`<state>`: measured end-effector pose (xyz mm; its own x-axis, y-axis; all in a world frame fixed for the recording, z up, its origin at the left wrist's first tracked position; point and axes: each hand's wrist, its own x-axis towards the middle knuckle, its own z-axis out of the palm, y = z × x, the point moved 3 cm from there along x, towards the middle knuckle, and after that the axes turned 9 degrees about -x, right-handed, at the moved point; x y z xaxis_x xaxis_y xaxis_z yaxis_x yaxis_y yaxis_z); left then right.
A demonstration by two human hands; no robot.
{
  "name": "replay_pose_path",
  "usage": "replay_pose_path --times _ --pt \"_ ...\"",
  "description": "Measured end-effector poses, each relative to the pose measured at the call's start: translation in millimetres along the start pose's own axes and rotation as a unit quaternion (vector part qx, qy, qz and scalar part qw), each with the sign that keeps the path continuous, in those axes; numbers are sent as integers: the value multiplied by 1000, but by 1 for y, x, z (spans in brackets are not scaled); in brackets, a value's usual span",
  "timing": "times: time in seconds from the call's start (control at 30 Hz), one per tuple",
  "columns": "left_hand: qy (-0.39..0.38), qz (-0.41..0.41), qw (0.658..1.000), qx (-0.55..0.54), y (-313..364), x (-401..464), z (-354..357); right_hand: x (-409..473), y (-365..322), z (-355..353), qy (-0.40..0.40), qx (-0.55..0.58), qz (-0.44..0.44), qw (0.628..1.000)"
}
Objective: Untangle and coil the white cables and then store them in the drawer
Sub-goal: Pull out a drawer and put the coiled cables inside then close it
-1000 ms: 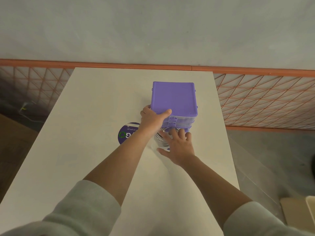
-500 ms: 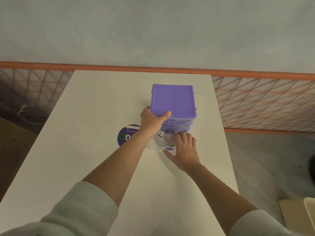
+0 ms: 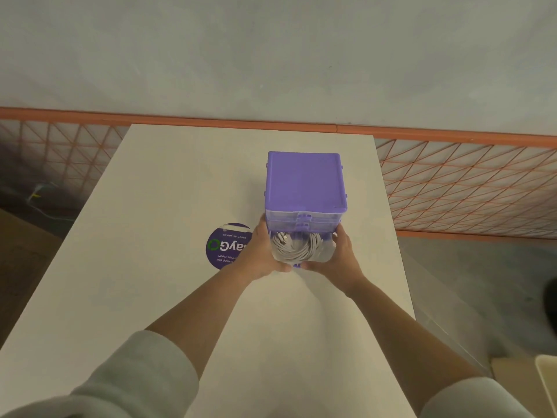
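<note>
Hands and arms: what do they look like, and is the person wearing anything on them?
Both hands, left and right, are bare: no gloves, and no rings or watch that I can see. The forearms are bare too. Loose, soft-looking pale grey sleeves are pushed up towards the elbows, one on each arm.

The left hand point(image 3: 261, 251) has left the purple cabinet's point(image 3: 305, 179) top. Both hands now clasp the open drawer's point(image 3: 327, 254) sides, the right hand point(image 3: 340, 255) off the coiled cables point(image 3: 297, 247).

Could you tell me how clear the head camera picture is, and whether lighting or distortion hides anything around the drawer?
Head view: dim, even light, no glare; wide-angle bending curves the orange rail; the white cables in the clear drawer are soft, the plug barely readable; both sleeves blur at the bottom edge.
</note>
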<state>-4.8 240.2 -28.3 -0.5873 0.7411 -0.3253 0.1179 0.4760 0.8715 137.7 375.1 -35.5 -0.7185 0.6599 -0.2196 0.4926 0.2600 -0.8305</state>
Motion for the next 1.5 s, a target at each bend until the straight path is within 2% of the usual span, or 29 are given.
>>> replay_pose_path --times 0.4,0.73,1.27,1.5 --pt "107 15 992 65 -5 10 -1 8 -10 -2 69 -20 71 995" --pt "159 21 985 66 -6 16 -5 24 -6 -8 79 -113 64 988" --pt "158 19 986 55 -1 20 -10 28 -7 -11 79 -115 91 986" --pt "131 -21 991 25 6 14 -12 18 -14 -11 65 -79 100 990"
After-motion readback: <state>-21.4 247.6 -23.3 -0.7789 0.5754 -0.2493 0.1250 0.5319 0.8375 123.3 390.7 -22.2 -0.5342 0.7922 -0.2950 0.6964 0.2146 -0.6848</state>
